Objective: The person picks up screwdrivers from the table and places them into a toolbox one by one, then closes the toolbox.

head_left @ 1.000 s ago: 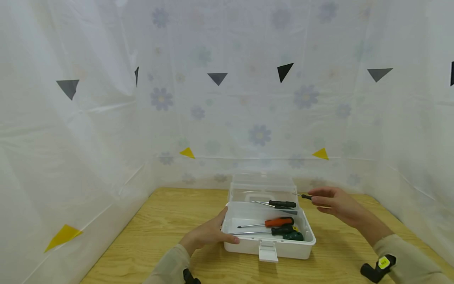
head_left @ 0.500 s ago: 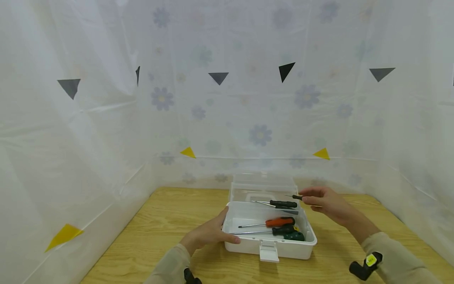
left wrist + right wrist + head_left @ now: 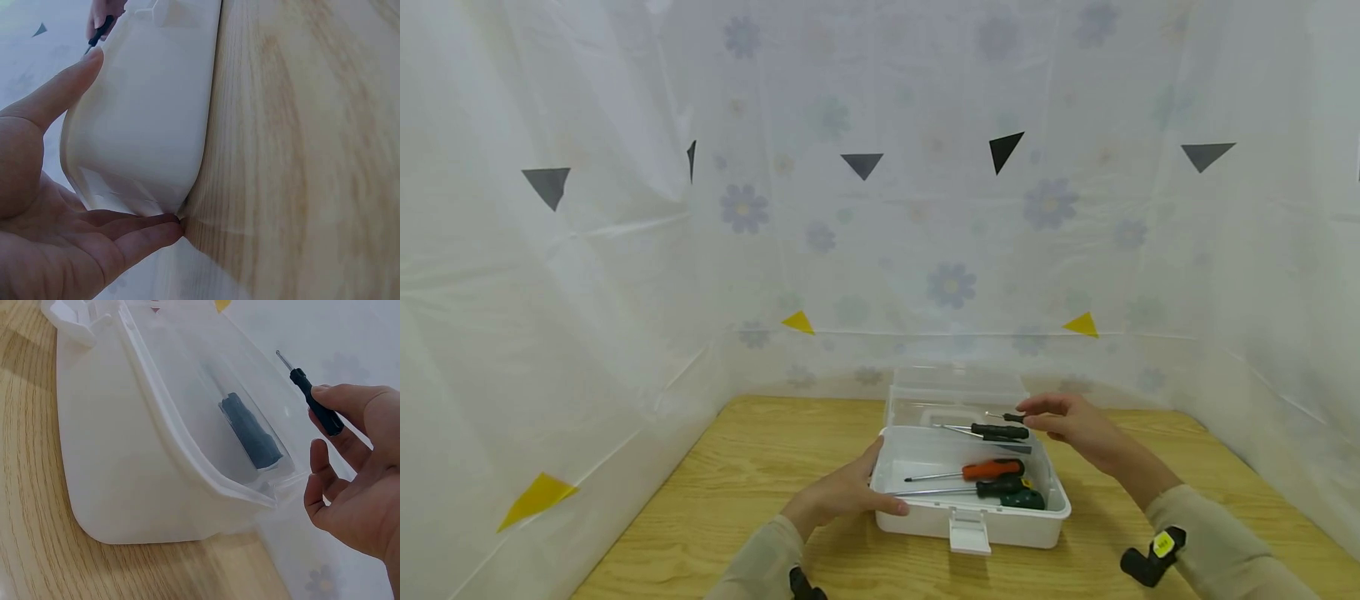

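A white plastic toolbox (image 3: 917, 522) stands on the table with its clear lid (image 3: 957, 381) tipped back. My left hand (image 3: 838, 493) holds its left end, thumb along the front rim and fingers against the side wall (image 3: 144, 106). Between thumb and forefinger, my right hand (image 3: 1071, 425) pinches a small black-handled screwdriver (image 3: 317, 403) above the box's back right corner, its tip pointing left. Inside the box lie an orange-and-black screwdriver (image 3: 992, 469), a black-handled one (image 3: 997, 486) and a dark green handle (image 3: 1022, 499). More black-handled screwdrivers (image 3: 1000, 431) lie at the back.
The wood-grain table (image 3: 730, 500) runs to a pale flowered curtain (image 3: 880, 250) at the back and both sides. A white latch (image 3: 969, 532) hangs down at the toolbox's front. Black wrist gear (image 3: 1152, 558) sits on the right sleeve.
My right hand has moved left with the small screwdriver, from beyond the box's right side to over its back right corner. The left hand stays on the toolbox.
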{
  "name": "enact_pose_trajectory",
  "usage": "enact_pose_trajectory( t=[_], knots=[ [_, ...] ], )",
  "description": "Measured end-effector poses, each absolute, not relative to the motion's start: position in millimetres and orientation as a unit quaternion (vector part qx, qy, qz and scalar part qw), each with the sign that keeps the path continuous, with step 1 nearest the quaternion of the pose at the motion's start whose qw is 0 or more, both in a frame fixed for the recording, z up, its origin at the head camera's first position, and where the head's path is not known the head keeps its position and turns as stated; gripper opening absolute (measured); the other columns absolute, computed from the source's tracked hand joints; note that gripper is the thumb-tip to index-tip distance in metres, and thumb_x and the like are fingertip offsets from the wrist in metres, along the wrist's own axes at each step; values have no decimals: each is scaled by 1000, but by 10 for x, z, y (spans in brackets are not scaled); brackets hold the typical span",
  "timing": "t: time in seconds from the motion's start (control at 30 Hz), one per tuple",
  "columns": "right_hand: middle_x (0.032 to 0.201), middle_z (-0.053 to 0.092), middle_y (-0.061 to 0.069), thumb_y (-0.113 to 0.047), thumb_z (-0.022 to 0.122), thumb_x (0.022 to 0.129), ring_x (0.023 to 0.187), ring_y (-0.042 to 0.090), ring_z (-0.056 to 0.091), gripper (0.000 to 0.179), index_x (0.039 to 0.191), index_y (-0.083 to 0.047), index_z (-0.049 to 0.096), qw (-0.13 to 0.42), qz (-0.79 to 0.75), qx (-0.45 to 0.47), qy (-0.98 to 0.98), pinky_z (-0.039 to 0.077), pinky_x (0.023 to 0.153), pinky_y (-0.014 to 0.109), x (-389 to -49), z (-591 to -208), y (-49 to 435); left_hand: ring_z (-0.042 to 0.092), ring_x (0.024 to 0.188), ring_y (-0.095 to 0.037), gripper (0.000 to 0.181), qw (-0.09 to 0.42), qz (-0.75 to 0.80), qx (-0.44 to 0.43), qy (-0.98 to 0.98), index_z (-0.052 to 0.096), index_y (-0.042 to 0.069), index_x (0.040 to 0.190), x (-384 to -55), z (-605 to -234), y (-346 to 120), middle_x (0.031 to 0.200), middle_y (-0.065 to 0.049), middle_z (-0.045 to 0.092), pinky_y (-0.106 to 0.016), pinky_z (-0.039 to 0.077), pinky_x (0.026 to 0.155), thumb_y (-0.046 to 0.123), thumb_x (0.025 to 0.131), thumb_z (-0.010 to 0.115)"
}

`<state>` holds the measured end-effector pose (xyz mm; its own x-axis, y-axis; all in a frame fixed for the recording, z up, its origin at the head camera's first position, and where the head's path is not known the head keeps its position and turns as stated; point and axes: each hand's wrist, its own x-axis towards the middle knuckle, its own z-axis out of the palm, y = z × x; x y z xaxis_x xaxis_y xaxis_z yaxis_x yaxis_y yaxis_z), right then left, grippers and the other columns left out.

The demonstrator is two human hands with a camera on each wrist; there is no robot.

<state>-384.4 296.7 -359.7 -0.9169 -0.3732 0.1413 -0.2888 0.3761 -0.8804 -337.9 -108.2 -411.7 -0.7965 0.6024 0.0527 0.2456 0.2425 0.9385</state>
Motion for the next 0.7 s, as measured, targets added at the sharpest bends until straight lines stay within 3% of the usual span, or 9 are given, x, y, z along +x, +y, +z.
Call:
enact_pose_trajectory(
  t=[0.13, 0.7],
  knots=[
    [141, 56, 19, -30, 70, 101, 128, 37, 53, 47, 136, 1, 63, 33, -516, -201, 832, 37, 107, 63, -3868, -3634, 2902, 43, 131, -37, 123, 159, 547, 270, 776, -3, 13, 167, -3379, -4125, -1083, 158, -17, 33, -57, 28, 113, 26, 85, 88],
    [127, 65, 15, -20, 71, 100, 114, 33, 61, 31, 126, -2, 71, 5, -465, -200, 862, 52, 93, 50, -3894, -3706, 2701, 45, 129, -37, 123, 160, 551, 278, 770, -2, 15, 167, -3405, -4149, -1067, 156, -15, 36, -56, 31, 112, 25, 84, 89]
  ],
)
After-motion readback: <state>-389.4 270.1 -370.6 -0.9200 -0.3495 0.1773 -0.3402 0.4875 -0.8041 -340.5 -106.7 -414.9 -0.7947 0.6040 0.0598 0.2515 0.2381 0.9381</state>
